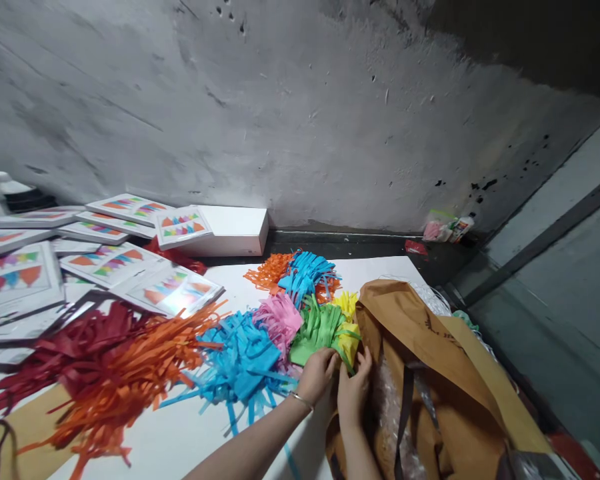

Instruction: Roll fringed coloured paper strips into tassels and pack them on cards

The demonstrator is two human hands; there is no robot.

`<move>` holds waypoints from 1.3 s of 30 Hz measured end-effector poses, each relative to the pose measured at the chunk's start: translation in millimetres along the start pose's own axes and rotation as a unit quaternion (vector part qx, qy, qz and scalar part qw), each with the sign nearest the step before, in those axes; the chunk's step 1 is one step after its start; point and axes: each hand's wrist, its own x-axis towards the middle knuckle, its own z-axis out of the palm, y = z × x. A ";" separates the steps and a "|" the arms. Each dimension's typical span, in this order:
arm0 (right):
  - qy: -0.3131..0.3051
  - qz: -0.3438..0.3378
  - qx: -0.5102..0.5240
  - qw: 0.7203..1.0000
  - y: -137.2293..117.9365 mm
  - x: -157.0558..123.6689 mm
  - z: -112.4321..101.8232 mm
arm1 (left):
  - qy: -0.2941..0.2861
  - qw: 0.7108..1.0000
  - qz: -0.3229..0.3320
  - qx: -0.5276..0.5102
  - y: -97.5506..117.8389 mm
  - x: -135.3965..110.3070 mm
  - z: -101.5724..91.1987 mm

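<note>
A bunch of green fringed material (316,330) lies at the near edge of a colourful pile. My left hand (320,375) is closed on its lower edge, with a bracelet at the wrist. Close beside it, my right hand (354,390) has thumb and fingers curled around loose green strips from the same bunch. Yellow fringe (349,338) sits just beyond the right fingers. Pink fringe (280,320) and a blue fringed bunch (247,357) lie left of the green one. Behind are another blue bunch (307,270) and orange fringe (270,270).
A brown fabric bag (430,353) with clear plastic inside stands right of my hands. Dark red (87,350) and orange strips (145,360) spread left on the white table (155,440). Flat packages printed with bunting (173,288) and a white box (235,230) lie along the wall.
</note>
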 end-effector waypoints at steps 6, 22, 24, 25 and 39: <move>0.028 -0.010 0.037 0.999 -11.7 27.6 -17.3 | 0.020 0.999 0.006 0.027 -10.6 4.8 -4.2; 0.058 -0.022 0.024 0.998 -48.1 65.3 -43.2 | -0.010 0.971 0.171 0.168 -24.7 -11.3 -34.1; 0.051 -0.029 0.009 0.998 -57.5 77.7 -43.1 | -0.024 0.951 0.235 0.199 -23.7 -15.0 -31.1; 0.054 -0.036 0.002 0.998 -61.7 84.5 -43.3 | -0.028 0.939 0.265 0.216 -23.4 -16.3 -30.3; 0.239 -0.181 0.052 0.953 -149.1 121.7 -109.2 | -0.098 0.960 0.133 0.225 -21.5 -11.3 -26.7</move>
